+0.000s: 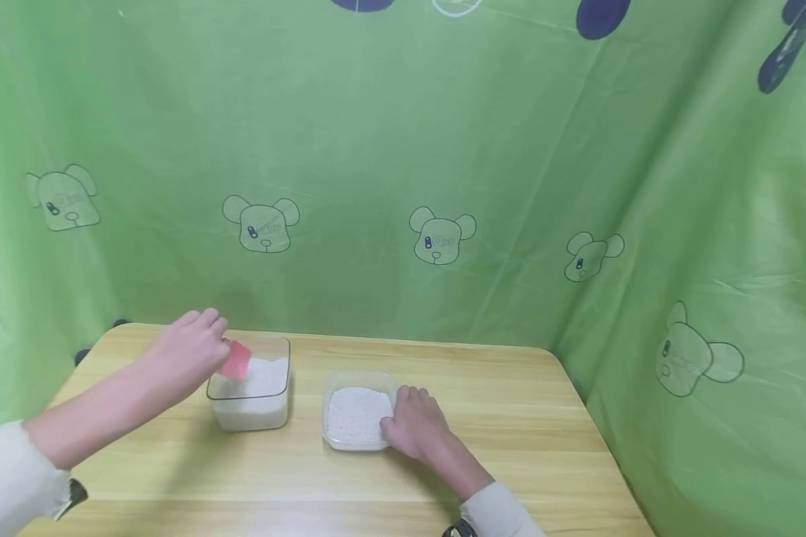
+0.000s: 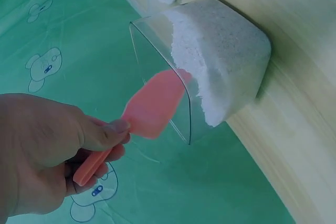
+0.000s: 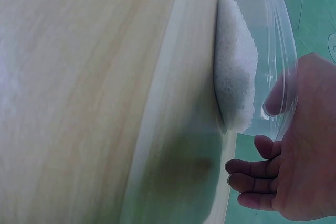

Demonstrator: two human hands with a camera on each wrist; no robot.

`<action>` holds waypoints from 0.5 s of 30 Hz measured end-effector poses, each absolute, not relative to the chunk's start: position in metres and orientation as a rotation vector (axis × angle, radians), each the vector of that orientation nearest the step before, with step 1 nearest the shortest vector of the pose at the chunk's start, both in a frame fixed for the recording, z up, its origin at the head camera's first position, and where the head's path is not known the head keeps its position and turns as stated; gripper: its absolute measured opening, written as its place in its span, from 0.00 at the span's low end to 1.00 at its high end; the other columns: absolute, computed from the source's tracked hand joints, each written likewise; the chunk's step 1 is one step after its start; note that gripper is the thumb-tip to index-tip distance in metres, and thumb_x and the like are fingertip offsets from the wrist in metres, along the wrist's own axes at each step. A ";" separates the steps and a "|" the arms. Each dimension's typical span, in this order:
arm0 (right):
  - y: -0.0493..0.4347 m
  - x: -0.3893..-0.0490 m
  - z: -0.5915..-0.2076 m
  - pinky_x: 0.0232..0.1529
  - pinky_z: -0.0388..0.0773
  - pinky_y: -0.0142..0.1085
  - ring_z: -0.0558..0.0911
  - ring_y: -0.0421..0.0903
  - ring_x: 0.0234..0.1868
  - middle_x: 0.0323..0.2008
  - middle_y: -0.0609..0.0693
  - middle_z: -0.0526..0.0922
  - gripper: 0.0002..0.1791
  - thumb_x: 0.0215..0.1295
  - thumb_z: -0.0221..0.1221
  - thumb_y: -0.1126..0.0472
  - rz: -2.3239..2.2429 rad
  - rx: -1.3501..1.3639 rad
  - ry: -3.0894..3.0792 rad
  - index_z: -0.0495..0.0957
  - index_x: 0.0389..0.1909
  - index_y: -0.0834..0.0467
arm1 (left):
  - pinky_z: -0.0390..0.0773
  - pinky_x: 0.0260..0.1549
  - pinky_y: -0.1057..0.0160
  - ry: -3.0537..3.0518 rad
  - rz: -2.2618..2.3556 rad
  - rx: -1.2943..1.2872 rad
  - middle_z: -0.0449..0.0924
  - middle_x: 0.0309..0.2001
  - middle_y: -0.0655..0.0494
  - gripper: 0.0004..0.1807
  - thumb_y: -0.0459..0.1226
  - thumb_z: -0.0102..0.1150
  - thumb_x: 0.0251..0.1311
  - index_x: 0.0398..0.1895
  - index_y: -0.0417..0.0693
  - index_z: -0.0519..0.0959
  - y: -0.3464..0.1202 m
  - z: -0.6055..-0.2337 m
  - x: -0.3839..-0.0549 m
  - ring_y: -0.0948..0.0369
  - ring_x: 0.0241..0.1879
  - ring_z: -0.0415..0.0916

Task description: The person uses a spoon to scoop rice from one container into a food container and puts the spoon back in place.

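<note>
My left hand [image 1: 189, 347] grips the handle of a small pink plastic shovel [image 2: 155, 103], thumb along it. The shovel's blade dips past the rim of a tall clear box [image 1: 251, 419], its tip close to the white grainy powder [image 2: 220, 51] heaped inside. To the right stands a low clear plastic container [image 1: 332, 382] with a layer of white grains [image 1: 359, 415]. My right hand [image 1: 415, 424] pinches this container's right rim, thumb inside the wall and the other fingers outside, as the right wrist view shows.
Both containers stand on a light wooden table [image 1: 497, 418] with rounded far corners. A green curtain [image 1: 356, 283] with bear-head prints hangs behind the table and along its right side.
</note>
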State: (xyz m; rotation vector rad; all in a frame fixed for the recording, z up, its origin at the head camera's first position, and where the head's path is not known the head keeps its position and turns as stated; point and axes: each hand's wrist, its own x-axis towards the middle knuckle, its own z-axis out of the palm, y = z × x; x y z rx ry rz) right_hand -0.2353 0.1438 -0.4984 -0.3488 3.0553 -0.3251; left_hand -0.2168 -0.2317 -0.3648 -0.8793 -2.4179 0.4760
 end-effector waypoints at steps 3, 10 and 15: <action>0.143 -0.236 -0.499 0.44 0.70 0.46 0.69 0.51 0.38 0.35 0.55 0.71 0.22 0.59 0.51 0.52 -0.318 -0.349 3.053 0.71 0.43 0.67 | 0.72 0.31 0.61 -2.440 0.499 -0.878 0.81 0.28 0.52 0.16 0.24 0.81 0.33 0.22 0.49 0.84 -0.229 -0.362 -0.217 0.55 0.32 0.70; 0.144 -0.237 -0.500 0.45 0.71 0.47 0.69 0.52 0.39 0.36 0.56 0.71 0.23 0.60 0.51 0.51 -0.304 -0.335 3.037 0.71 0.46 0.67 | 0.71 0.33 0.62 -2.512 0.613 -0.862 0.80 0.26 0.56 0.13 0.44 0.84 0.36 0.21 0.56 0.85 -0.215 -0.358 -0.218 0.57 0.32 0.67; 0.143 -0.237 -0.500 0.46 0.71 0.47 0.68 0.52 0.39 0.36 0.55 0.70 0.23 0.61 0.51 0.51 -0.312 -0.324 3.032 0.71 0.47 0.67 | 0.71 0.34 0.64 -2.542 0.835 -0.838 0.78 0.26 0.56 0.25 0.61 0.79 0.34 0.21 0.53 0.83 -0.206 -0.360 -0.220 0.57 0.32 0.66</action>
